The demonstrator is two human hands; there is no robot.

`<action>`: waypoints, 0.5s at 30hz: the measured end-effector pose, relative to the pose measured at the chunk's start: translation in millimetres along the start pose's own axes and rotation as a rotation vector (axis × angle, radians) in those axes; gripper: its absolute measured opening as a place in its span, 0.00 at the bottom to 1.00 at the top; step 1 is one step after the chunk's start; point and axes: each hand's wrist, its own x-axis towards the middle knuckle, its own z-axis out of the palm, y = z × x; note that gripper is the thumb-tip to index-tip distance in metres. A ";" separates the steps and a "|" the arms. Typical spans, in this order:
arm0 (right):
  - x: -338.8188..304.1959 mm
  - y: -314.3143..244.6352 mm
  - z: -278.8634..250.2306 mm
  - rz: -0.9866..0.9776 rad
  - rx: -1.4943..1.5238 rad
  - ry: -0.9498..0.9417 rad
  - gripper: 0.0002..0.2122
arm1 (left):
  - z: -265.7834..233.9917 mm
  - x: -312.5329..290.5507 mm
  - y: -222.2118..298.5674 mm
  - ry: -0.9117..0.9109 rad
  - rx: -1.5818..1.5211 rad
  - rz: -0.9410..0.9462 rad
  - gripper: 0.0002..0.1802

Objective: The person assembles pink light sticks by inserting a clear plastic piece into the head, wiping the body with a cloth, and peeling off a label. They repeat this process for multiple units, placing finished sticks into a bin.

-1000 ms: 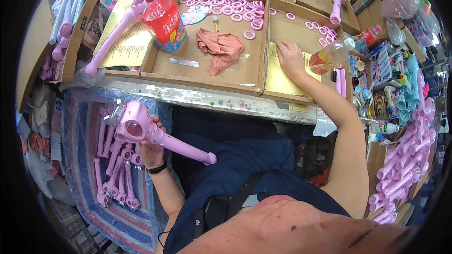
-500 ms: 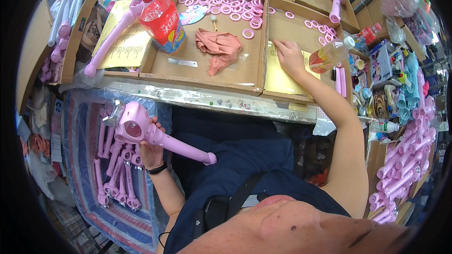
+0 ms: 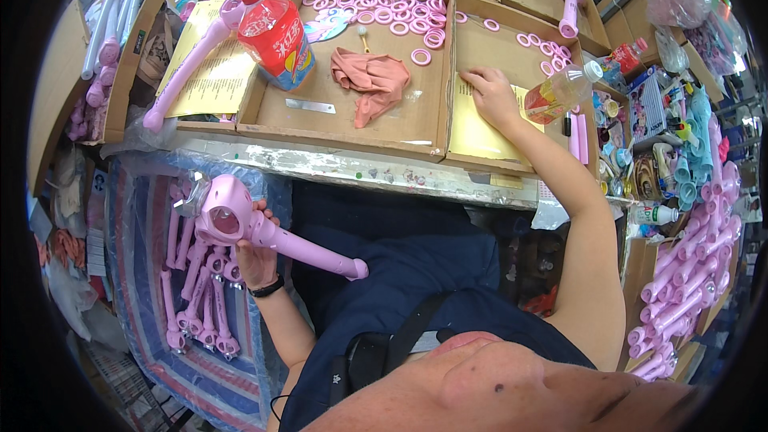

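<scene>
Centres on a table [image 3: 344,168] with a worn, whitish, speckled front edge, and falls into deep shadow beneath it; stands closed in on the left by a tall brown cardboard panel [image 3: 54,116]; opens at the far right onto blurred grey rack-like framing [image 3: 749,148]; gets bright, pale light across the tabletop; shows too little of floor or walls to tell

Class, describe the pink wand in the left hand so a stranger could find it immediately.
Find the blue striped bag at the lower left. Over its right side, the left hand holds the pink wand. Unlike the wands lying in the bag, this one is held up, larger in view.
</scene>
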 end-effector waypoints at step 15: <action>1.2 2.1 1.2 0.094 0.071 -0.021 0.19 | 0.9 0.8 -0.3 -0.013 -0.011 -0.001 0.43</action>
